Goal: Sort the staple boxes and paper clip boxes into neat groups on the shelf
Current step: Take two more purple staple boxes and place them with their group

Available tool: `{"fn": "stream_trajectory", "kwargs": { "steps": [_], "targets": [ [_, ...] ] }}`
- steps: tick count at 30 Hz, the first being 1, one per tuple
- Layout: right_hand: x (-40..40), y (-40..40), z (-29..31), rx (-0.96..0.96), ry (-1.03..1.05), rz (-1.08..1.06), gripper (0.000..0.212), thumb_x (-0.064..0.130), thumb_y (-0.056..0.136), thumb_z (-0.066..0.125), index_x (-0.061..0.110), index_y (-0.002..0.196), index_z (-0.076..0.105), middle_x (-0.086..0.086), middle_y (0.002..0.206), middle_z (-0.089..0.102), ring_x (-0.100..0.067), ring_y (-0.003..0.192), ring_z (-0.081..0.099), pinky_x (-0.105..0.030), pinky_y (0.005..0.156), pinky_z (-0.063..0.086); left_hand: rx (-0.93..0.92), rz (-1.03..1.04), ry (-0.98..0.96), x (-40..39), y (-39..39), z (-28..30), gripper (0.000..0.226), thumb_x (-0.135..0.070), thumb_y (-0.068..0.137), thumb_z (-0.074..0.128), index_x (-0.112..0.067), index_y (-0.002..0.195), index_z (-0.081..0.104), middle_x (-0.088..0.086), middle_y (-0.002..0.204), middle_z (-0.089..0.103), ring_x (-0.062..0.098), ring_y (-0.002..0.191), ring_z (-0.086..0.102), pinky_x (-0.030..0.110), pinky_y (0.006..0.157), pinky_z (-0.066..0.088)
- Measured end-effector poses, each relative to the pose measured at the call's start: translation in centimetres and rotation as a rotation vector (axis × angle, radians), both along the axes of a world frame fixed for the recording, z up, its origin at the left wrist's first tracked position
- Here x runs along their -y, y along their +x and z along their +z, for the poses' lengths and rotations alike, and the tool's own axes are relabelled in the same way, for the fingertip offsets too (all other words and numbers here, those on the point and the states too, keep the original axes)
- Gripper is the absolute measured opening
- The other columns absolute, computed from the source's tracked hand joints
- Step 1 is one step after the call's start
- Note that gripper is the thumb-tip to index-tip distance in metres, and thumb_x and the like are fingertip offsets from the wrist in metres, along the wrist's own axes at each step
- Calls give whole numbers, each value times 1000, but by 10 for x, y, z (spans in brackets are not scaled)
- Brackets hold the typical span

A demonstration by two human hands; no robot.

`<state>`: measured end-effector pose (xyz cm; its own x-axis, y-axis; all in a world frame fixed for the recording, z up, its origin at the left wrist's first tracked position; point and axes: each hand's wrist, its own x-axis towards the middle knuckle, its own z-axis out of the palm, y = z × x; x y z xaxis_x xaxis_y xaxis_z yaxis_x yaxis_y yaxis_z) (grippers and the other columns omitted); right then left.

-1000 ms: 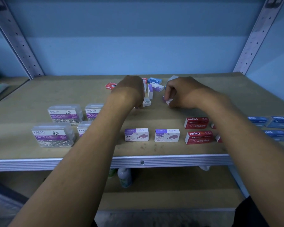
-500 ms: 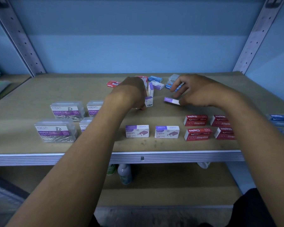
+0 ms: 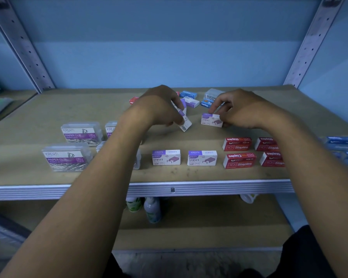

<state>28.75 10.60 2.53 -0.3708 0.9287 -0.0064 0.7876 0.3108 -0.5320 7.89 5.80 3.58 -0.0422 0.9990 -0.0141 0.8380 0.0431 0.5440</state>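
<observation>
My left hand [image 3: 159, 106] grips a purple-and-white staple box [image 3: 184, 122], tilted on end above the shelf's middle. A second purple-and-white staple box [image 3: 211, 120], label toward me, is held by my right hand [image 3: 243, 109]. Two more purple staple boxes [image 3: 166, 157] [image 3: 202, 158] lie side by side near the front edge. Red staple boxes [image 3: 239, 152] form a block to their right, with blue staple boxes [image 3: 341, 143] at the far right. Clear paper clip boxes [image 3: 68, 157] [image 3: 81, 133] are grouped at the left, partly hidden by my left arm.
A loose pile remains at the back of the wooden shelf [image 3: 48, 113]: a red box [image 3: 133, 100], blue boxes [image 3: 188, 94], a purple box [image 3: 192, 102] and a clear box [image 3: 213, 94]. Metal uprights [image 3: 22, 47] flank the shelf. Bottles [image 3: 153, 209] stand on the lower shelf.
My right hand has turned its purple staple box so the label faces me and drawn it slightly nearer. My left hand has lifted and tilted its purple box.
</observation>
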Motion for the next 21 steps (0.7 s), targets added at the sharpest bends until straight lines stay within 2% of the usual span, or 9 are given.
{"fn": "stream_trajectory", "kwargs": {
  "steps": [1,3,6,10,14,17,21],
  "targets": [
    [0,-1,-1,3,-1,2,31,6,86,58,32,95,73,6,96,70,-18,90,70,-38,88,57,42,10,0,0,0,0,28,-18,74,82,-23,98,69,0,79,72,17,70,72,31,66,59],
    [-1,-1,-1,3,1,4,28,10,85,60,33,95,73,7,96,70,-17,90,69,-35,83,55,102,27,8,1,1,-1,30,-14,73,81,-20,100,67,3,86,69,21,76,74,37,76,62],
    [-2,0,-3,14,22,5,26,13,84,66,34,98,74,11,94,70,-13,90,67,-28,72,49,129,27,13,3,3,0,33,-12,72,80,-17,101,65,0,86,62,18,74,70,35,71,63],
    [-2,-1,-5,17,40,4,26,16,80,75,33,99,73,9,98,70,-12,91,66,-26,72,48,183,15,24,5,6,-1,28,-8,72,77,-15,96,63,0,85,58,20,77,68,41,70,63],
    [-1,-2,-6,-4,43,4,27,12,79,76,33,96,74,10,93,69,-13,89,66,-25,68,48,170,-12,22,6,7,-3,30,-9,72,75,-12,100,64,2,84,64,17,70,69,38,67,63],
    [-1,-1,-5,-5,49,7,28,10,79,75,33,95,74,11,90,67,-11,88,65,-24,65,47,104,-29,32,5,8,-4,26,-12,72,75,-12,96,65,4,87,69,20,79,70,39,76,61],
    [-2,0,-5,-10,46,12,28,6,81,73,32,92,75,10,89,68,-10,85,65,-24,68,48,79,-3,56,3,6,-6,26,-16,72,73,-16,97,65,-2,77,70,8,63,65,24,62,49]
  ]
}}
